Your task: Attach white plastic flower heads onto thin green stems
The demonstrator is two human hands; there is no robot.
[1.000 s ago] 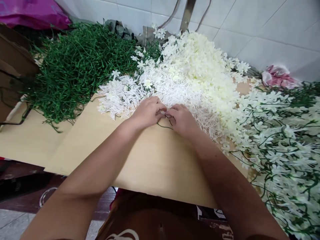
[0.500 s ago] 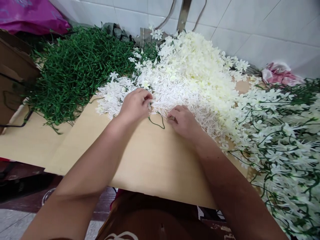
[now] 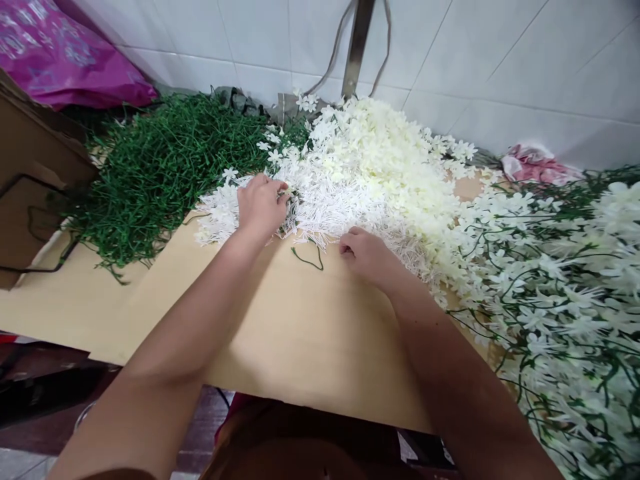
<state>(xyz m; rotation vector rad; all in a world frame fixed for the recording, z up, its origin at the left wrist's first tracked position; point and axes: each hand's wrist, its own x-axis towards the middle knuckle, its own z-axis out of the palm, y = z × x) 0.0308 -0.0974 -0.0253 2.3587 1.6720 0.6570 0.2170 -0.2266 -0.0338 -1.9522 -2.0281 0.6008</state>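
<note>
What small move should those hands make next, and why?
Perhaps the right hand could pinch the bent green stem: it lies untouched on the tan board close by, while the left hand is at the white stamens.

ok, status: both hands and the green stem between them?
Left hand at white stamen pile, fingers curled, hold unclear. Right hand curled by pile's near edge, hold unclear. Green stem bent on tan board; pile crowds its far side.
</note>
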